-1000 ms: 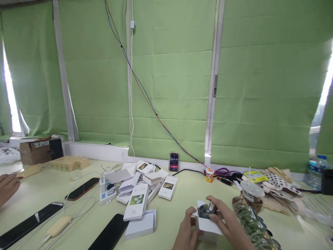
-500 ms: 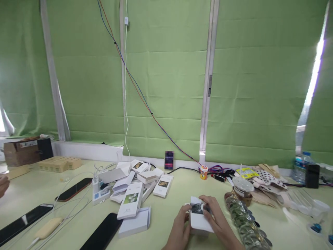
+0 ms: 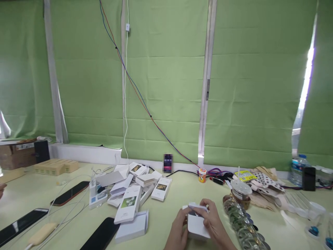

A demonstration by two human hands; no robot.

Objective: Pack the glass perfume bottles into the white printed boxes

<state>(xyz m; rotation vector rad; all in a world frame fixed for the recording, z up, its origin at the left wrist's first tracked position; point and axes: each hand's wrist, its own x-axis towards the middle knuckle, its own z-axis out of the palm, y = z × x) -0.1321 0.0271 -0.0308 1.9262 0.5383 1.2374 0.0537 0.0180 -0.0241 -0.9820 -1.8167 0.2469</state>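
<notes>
A small white box (image 3: 198, 227) stands on the table near the front, between my two hands. My left hand (image 3: 179, 225) grips its left side, fingers closed against the cardboard. On the right, my right hand (image 3: 212, 218) is closed at the box's upper right edge, with fingers bent over the top. A dark bit of the contents shows at the opening; most of it is hidden by my fingers. Right of my hands lies a long row of clear packets with round lids (image 3: 240, 220). To the left, several flat white boxes (image 3: 130, 205) with plant pictures lie in a pile.
Phones (image 3: 100, 234) and a cream power bank (image 3: 43, 233) with white cables lie at left, beside a power strip (image 3: 97, 198). An orange-white tub (image 3: 202, 175), a lidded cup (image 3: 241, 189) and a water bottle (image 3: 299, 170) stand farther back. Another person's hand (image 3: 2, 190) shows at the far left edge.
My right hand's fingers have moved over the top of the white box, covering the dark contents seen before. The other person's hand has slipped farther out of view.
</notes>
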